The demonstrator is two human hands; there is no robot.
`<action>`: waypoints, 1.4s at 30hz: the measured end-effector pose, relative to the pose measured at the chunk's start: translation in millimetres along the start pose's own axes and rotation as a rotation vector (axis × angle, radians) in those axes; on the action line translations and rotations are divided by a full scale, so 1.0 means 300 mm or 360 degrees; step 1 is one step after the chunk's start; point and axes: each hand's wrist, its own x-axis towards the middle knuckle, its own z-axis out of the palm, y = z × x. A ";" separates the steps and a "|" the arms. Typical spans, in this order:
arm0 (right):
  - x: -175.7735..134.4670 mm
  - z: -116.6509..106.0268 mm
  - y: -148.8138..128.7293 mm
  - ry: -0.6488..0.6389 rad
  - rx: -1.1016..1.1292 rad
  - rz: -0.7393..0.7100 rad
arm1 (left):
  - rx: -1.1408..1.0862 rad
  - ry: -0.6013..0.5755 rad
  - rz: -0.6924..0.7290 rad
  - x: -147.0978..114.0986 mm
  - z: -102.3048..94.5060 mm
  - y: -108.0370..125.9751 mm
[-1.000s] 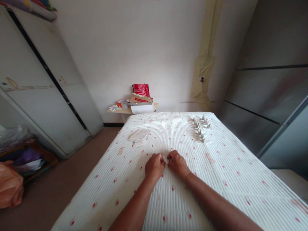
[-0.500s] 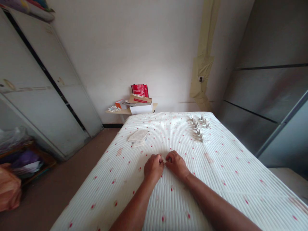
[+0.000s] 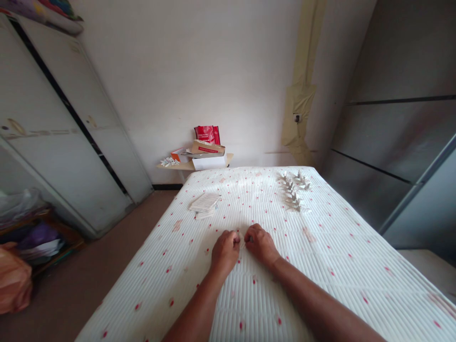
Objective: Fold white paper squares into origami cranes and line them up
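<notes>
My left hand [image 3: 225, 247] and my right hand [image 3: 261, 243] rest close together on the bed's white ribbed cover. Their fingers are curled in, pinching a small piece of pale folded paper [image 3: 242, 240] between them. Most of that paper is hidden by the fingers, and its exact shape cannot be made out. Ahead and to the left lies a stack of printed paper pieces [image 3: 205, 202]. Several small folded paper figures [image 3: 292, 194], with pointed wings like cranes, stand in two rows farther off to the right.
The bed cover [image 3: 249, 304] has red spots. Behind its far edge, a small table [image 3: 183, 166] bears a white box [image 3: 209, 163], a red bag [image 3: 207, 134] and more small white paper pieces [image 3: 169, 162]. Cabinets stand left and right.
My left hand has shifted slightly left and down, so the gap between the hands is a little wider and more of the pale paper shows. My right hand stays nearly in place.
</notes>
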 end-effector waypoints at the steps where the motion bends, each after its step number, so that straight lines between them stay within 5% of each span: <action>1: 0.001 -0.001 0.000 -0.0015 -0.0007 -0.0008 | -0.0018 0.0008 0.0029 -0.005 0.002 -0.007; 8: 0.010 -0.013 0.004 -0.0107 -0.0089 -0.0104 | -0.0134 0.0192 0.0072 -0.042 0.006 -0.023; 19: 0.053 -0.055 -0.047 -0.0305 -0.0411 -0.0094 | 0.0196 0.0106 -0.0351 -0.066 -0.037 0.036; 42: 0.057 -0.042 -0.048 -0.0226 -0.0487 -0.0018 | 0.0196 0.0127 -0.0352 -0.057 -0.036 0.043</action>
